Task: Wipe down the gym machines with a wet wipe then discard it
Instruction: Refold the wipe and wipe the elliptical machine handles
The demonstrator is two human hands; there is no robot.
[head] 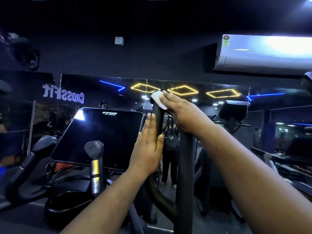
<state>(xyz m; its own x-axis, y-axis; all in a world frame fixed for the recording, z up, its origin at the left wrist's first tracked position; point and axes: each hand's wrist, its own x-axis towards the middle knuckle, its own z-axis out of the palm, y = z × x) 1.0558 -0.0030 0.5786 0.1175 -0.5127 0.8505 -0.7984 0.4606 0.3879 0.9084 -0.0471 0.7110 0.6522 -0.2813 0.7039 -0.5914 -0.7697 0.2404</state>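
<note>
A black upright handlebar (157,114) of a cardio machine rises at centre. My right hand (182,112) lies over its top with straight fingers, pressing a white wet wipe (157,99) against the bar's upper end. My left hand (148,146) is flat against the left side of the same bar lower down, fingers straight and pointing up, thumb on the bar's right side. Much of the wipe is hidden under my right fingers.
The machine's dark console screen (101,135) tilts at left of the bar. A short grip with a yellow band (94,159) and a left handle (42,146) stand nearby. A thicker black post (185,166) rises right of centre. A wall mirror (185,92) faces me; an air conditioner (263,53) hangs top right.
</note>
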